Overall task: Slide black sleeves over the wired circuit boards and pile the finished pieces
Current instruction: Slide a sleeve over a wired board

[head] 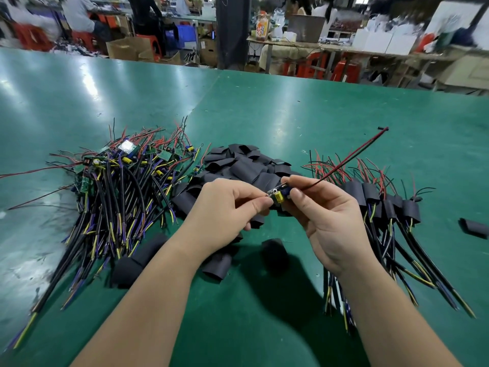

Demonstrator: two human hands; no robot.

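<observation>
Bare circuit board (278,193) between both hands

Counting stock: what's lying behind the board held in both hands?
Behind the circuit board sits the heap of loose black sleeves on the green table. Both hands cover its near part.

Single head-worn, wide-angle view, looking forward and down from the person's own position. The camera is sitting close above the green surface (291,115), with both forearms entering from the bottom edge and the left hand (227,205) and right hand (325,218) meeting near frame centre. The upper band is taking in the blurred workshop beyond the far edge. Straight lines are bowing toward the margins.
</observation>
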